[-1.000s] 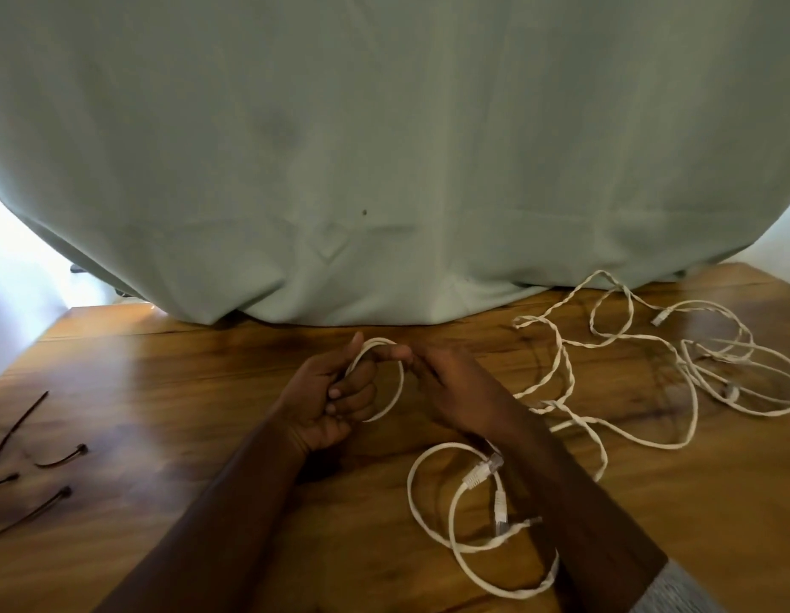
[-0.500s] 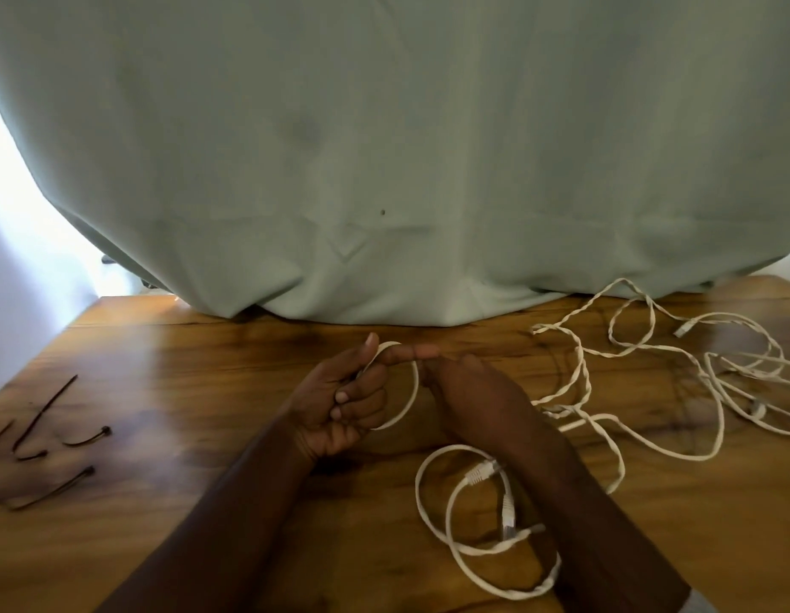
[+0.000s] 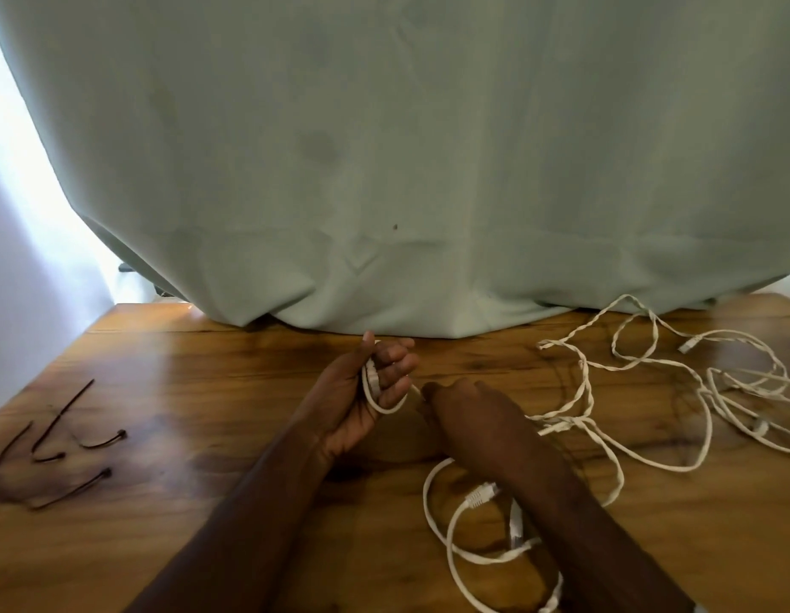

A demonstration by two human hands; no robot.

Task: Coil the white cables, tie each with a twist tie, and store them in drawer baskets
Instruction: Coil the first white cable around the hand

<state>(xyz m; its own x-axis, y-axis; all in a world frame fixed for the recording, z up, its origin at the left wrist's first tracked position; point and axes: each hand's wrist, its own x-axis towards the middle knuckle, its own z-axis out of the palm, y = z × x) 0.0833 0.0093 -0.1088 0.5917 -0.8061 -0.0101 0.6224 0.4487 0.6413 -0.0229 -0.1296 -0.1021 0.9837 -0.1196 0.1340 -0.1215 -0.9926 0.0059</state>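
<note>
At a glossy wooden table [image 3: 216,391]: left hand [image 3: 366,391], fingers curled, grips first loop of a thin white cable [image 3: 455,524]; right hand [image 3: 464,409] pinches its slack. Coiling just begun; next wrap needs more slack fed w/o tangling.

Pretty plain setup: a glossy wooden table [image 3: 207,502] with a big pale green curtain [image 3: 384,148] draped down onto its far edge. Bright daylight spills in at the left past the curtain.

Single head-worn view, looking forward and down, close over wooden table [image 3: 172,502], curtain [image 3: 384,148] directly ahead
</note>
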